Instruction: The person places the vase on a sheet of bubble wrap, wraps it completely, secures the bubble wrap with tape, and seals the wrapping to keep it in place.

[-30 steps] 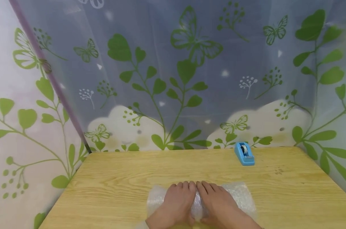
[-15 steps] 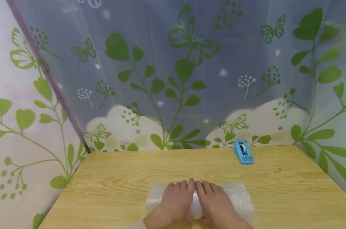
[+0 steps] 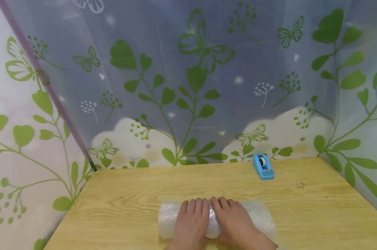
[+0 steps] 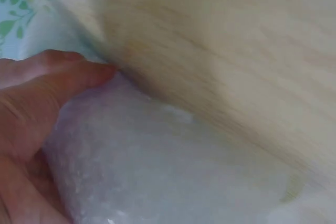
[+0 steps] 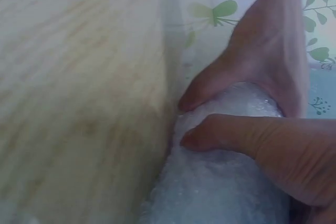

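A bundle of clear bubble wrap [image 3: 168, 220] lies rolled sideways near the front of the wooden table. My left hand [image 3: 192, 222] grips it just left of its middle, fingers over the top. Right beside it, my right hand [image 3: 233, 220] holds the roll the same way, with a narrow strip of plastic showing between the hands. In the right wrist view both thumbs press the near side of the bubble wrap [image 5: 220, 182]. The left wrist view shows part of a hand [image 4: 31, 103] against the plastic. Whatever may be inside the roll is hidden.
A blue tape dispenser [image 3: 263, 167] stands at the back right of the wooden table [image 3: 129, 187]. Behind the table hangs a patterned curtain [image 3: 163, 69] with leaves and butterflies. A purple pole [image 3: 48, 86] slants down to the back left corner.
My left hand has turned on the roll, its wrist now lower and more in line with the fingers. More of the roll's left part shows. The head view has shifted slightly.
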Demonstrator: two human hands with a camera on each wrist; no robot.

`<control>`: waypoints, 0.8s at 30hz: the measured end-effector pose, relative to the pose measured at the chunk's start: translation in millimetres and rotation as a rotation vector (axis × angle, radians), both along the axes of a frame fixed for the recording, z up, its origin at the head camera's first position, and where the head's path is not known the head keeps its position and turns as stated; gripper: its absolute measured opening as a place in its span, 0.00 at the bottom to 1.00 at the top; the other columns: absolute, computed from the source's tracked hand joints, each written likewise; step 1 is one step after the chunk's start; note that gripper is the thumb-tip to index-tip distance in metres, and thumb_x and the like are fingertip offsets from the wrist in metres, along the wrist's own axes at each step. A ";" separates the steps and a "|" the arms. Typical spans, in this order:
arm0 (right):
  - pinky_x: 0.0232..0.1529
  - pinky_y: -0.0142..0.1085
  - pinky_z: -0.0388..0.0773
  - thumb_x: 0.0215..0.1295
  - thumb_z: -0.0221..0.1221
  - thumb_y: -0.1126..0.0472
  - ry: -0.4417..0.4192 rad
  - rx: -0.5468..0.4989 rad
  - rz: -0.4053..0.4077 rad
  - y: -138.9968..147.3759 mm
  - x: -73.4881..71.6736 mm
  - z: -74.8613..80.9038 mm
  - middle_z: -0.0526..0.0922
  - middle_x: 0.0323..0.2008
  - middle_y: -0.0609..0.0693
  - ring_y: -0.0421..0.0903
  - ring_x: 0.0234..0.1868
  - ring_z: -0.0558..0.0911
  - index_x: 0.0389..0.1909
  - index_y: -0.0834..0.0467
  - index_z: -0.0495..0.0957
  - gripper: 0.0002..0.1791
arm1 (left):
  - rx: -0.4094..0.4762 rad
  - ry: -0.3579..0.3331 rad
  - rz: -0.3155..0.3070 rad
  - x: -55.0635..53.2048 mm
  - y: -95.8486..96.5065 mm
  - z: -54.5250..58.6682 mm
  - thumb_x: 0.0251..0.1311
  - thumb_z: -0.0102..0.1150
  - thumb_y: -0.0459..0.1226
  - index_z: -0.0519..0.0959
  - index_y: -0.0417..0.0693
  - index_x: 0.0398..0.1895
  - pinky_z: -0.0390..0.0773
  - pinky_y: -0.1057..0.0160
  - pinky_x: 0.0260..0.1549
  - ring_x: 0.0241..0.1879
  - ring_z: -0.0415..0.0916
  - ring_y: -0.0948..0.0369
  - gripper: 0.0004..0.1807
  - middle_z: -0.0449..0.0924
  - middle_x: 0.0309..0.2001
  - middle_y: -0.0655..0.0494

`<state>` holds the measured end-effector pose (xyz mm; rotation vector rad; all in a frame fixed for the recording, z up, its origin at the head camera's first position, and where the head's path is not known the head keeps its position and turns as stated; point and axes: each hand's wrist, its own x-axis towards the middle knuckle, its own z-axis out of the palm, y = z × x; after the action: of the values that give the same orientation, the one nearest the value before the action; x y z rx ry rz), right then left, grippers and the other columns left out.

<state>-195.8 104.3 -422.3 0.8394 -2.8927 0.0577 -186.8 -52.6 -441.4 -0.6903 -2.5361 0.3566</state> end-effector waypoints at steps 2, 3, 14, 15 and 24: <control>0.43 0.48 0.75 0.37 0.73 0.44 -0.036 0.004 0.019 -0.9 -3.4 4.6 0.74 0.43 0.56 0.54 0.42 0.76 0.55 0.62 0.67 0.46 | 0.012 -0.024 -0.013 -1.8 -3.2 0.9 0.30 0.71 0.63 0.69 0.43 0.53 0.72 0.57 0.45 0.41 0.71 0.57 0.48 0.72 0.41 0.53; 0.42 0.48 0.75 0.37 0.73 0.43 -0.059 0.006 0.032 -0.5 -5.3 7.4 0.74 0.42 0.56 0.53 0.40 0.76 0.55 0.62 0.67 0.45 | 0.018 -0.039 -0.020 -2.8 -4.5 2.0 0.31 0.71 0.63 0.69 0.44 0.52 0.73 0.58 0.43 0.41 0.72 0.58 0.47 0.72 0.41 0.53; 0.33 0.34 0.74 0.37 0.74 0.50 -0.683 -0.115 0.193 13.4 -36.8 32.9 0.72 0.33 0.36 0.36 0.31 0.74 0.44 0.48 0.68 0.33 | 0.140 -0.594 -0.097 -14.0 -12.5 33.2 0.27 0.73 0.63 0.68 0.48 0.46 0.71 0.64 0.26 0.29 0.72 0.64 0.44 0.72 0.31 0.60; 0.34 0.33 0.74 0.38 0.74 0.51 -0.739 -0.112 0.199 13.0 -39.3 34.5 0.72 0.34 0.36 0.35 0.32 0.74 0.44 0.47 0.68 0.32 | 0.154 -0.640 -0.088 -15.4 -12.7 34.6 0.26 0.74 0.62 0.67 0.48 0.47 0.71 0.64 0.26 0.29 0.72 0.64 0.45 0.72 0.31 0.61; 0.40 0.33 0.74 0.38 0.73 0.52 -0.886 0.007 0.146 3.7 -51.2 46.3 0.72 0.38 0.37 0.35 0.37 0.74 0.48 0.46 0.66 0.34 | 0.064 -0.478 -0.014 -5.5 -5.5 32.2 0.25 0.71 0.66 0.66 0.48 0.55 0.73 0.59 0.37 0.40 0.73 0.59 0.52 0.73 0.39 0.57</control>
<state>-247.1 108.0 -376.1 1.2818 -3.6038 0.5692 -192.3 -58.1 -409.3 -0.8496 -2.9716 0.1107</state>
